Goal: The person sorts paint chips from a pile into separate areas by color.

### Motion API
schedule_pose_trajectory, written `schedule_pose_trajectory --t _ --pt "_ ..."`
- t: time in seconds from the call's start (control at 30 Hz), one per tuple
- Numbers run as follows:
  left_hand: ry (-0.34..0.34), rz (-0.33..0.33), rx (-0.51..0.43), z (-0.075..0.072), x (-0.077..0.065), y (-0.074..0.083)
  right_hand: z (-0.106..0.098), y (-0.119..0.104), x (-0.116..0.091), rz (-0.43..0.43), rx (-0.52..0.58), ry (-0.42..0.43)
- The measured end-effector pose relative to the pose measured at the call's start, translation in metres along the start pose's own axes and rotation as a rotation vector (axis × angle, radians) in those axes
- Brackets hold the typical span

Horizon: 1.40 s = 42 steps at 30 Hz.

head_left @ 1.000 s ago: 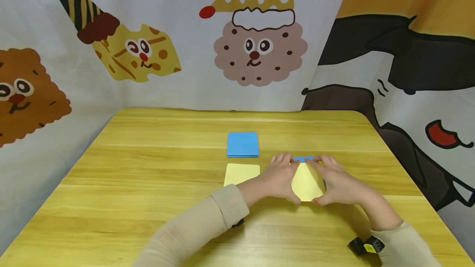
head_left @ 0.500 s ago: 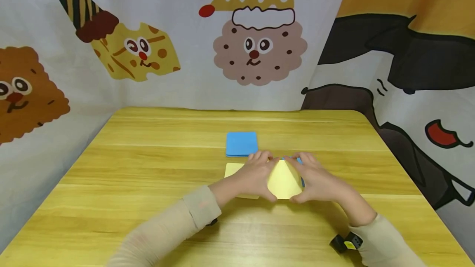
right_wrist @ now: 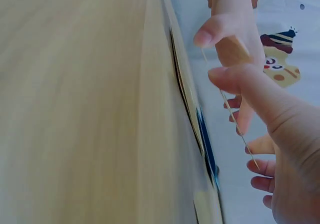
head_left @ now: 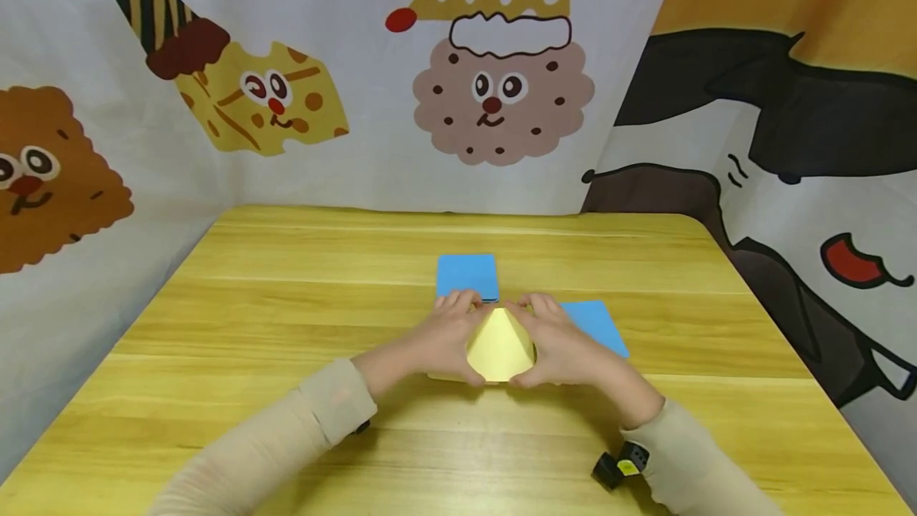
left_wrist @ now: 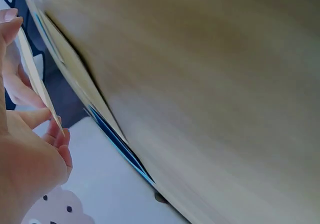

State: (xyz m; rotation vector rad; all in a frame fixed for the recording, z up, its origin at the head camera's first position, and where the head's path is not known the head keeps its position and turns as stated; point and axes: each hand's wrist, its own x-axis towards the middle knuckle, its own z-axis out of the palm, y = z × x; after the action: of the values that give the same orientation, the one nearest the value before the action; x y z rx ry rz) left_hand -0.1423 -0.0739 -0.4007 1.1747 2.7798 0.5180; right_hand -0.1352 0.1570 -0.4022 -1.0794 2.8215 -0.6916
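A yellow square card (head_left: 500, 347) is gripped between both hands, which cover its left and right sides. My left hand (head_left: 442, 343) holds one side with thumb and fingers; my right hand (head_left: 569, 345) holds the opposite side the same way. In the left wrist view the card shows nearly edge-on, raised above the tabletop. The right wrist view shows its thin edge running between the fingers of both hands. Below lie further yellow cards (left_wrist: 82, 78), mostly hidden by the hands in the head view.
Blue square cards (head_left: 467, 273) lie stacked just behind the hands. Another blue card (head_left: 602, 329) lies to the right, partly covered by the right hand. They rest on a wooden table (head_left: 322, 261), with a printed cloth (head_left: 344, 173) hanging behind it.
Both hands have carried the yellow card leftward, from over the right-hand blue card to over the yellow cards. The right-hand blue card is now more exposed.
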Motion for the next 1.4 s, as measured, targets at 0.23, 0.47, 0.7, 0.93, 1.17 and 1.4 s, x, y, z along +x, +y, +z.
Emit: schedule_pose_trajectory --t 0.23,0.47,0.7,0.93,1.17,1.4 --pt "-0.028 0.011 -0.012 -0.002 -0.011 -0.018 0.015 -0.008 0.014 0.017 0.003 -0.013" --pt "-0.047 0.021 -0.039 -0.006 -0.017 -0.026 0.025 -0.012 0.021 0.041 0.014 -0.042" --pt "-0.093 0.004 -0.014 -0.005 -0.022 -0.031 0.031 -0.012 0.025 0.017 0.015 -0.076" --pt "-0.108 0.000 -0.033 -0.003 -0.023 -0.035 0.034 -0.010 0.027 0.021 0.053 -0.118" --pt "-0.138 -0.013 -0.032 -0.004 -0.024 -0.036 0.033 -0.009 0.027 0.020 0.050 -0.151" --pt "-0.099 -0.044 -0.061 -0.007 -0.023 -0.032 0.030 -0.001 0.022 0.025 0.063 -0.148"
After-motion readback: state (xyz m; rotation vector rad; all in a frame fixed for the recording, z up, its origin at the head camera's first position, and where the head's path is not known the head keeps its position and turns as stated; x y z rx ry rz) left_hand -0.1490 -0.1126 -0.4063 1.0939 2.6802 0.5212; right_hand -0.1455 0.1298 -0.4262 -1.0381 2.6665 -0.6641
